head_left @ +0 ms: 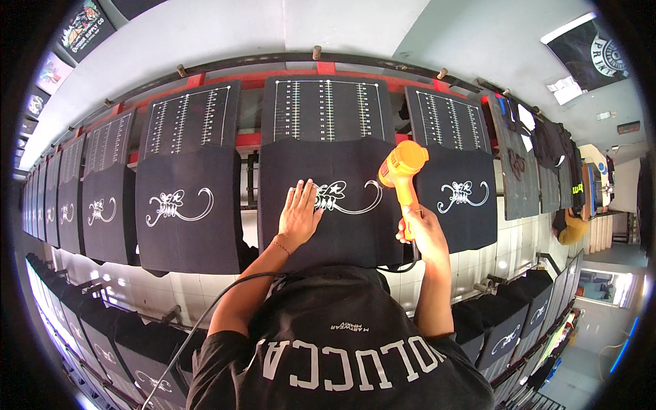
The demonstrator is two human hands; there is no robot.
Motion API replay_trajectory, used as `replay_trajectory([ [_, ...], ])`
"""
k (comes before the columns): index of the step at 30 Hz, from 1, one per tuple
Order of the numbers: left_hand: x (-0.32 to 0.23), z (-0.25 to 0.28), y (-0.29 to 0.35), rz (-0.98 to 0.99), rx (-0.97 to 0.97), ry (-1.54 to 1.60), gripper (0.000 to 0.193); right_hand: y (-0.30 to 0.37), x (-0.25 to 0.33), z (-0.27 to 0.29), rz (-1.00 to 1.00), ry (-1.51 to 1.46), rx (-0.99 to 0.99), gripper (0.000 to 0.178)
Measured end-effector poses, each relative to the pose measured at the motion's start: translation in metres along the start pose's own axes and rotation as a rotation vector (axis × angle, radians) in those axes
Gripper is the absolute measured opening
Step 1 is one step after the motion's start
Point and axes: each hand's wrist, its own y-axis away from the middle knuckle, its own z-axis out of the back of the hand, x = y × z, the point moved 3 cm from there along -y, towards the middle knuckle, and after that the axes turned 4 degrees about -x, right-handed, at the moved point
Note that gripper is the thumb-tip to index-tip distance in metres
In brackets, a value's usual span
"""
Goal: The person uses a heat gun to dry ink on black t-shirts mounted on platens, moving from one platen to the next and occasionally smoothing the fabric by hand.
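In my right hand (425, 234) is an orange heat gun (402, 171), its fingers wrapped round the handle. The gun's body is above the right edge of a black T-shirt (328, 239) stretched over a printing board. My left hand (298, 210) lies flat on that shirt, fingers stretched out, covering the left part of a white line print (352, 198) with a curling tail. A dark cord (403, 268) runs from the gun's handle toward my body. The board's upper end (328, 106) shows white ruler marks.
More boards with black printed shirts stand to the left (188, 212) and right (458, 195). A red and black rail (253, 65) runs behind them. Another row of shirt-covered boards (509, 335) is at my back. Dark garments (550, 147) hang at the far right, near a person in yellow (572, 229).
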Motion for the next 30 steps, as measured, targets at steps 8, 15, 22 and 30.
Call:
replay_trajectory([
  [8, -0.008, 0.004, 0.012, -0.001, 0.034, 0.011, 0.063, 0.036, -0.008, 0.008, -0.037, 0.031, 0.053, 0.029],
  [15, 0.008, 0.011, 0.073, 0.117, -0.029, -0.054, 0.067, 0.055, -0.030, -0.010, -0.085, -0.017, 0.290, 0.030],
  [22, 0.008, 0.008, 0.108, 0.169, 0.051, -0.048, 0.068, 0.042, -0.020, -0.047, 0.020, -0.054, 0.469, 0.032],
  [30, -0.031, -0.001, 0.097, 0.248, 0.053, -0.002, 0.066, 0.040, -0.019, 0.055, 0.046, -0.041, 0.102, 0.034],
])
